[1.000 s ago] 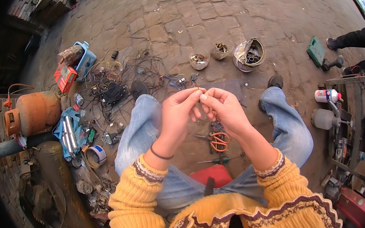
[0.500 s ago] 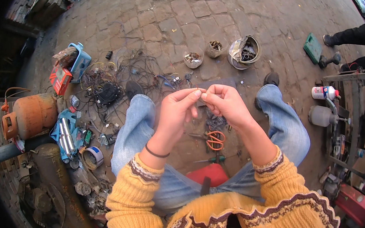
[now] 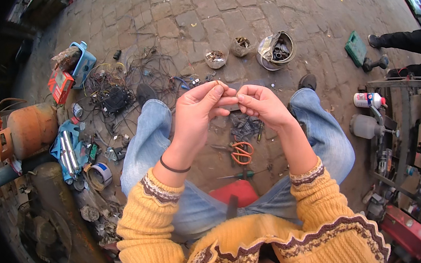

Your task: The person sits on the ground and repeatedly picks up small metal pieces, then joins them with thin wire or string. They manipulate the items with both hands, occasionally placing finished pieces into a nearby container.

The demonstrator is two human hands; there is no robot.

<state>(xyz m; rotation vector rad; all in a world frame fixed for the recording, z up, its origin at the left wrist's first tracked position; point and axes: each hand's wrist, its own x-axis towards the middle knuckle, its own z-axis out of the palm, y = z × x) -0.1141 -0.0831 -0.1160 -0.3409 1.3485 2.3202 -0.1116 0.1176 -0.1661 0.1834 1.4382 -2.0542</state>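
Observation:
In front of my knees my left hand is raised, thumb and forefinger pinched on a tiny brownish piece that is too small to name. My right hand is closed in a pinch beside the left hand's other fingertips; whatever it holds is hidden. Below the hands, orange-handled scissors lie on the ground, with a crumpled dark scrap just beyond them. Closer to me there is a green-handled screwdriver, in front of a red object between my legs.
Tangled wires spread at the far left, near a blue container and an orange gas cylinder. Ahead are a bowl of small metal parts and a bucket. At right stands a metal rack; another person's leg shows beyond.
The pinching fingertips, which met before, have come apart. My left hand has turned and risen slightly with the tiny piece, while the right has shifted a little rightward.

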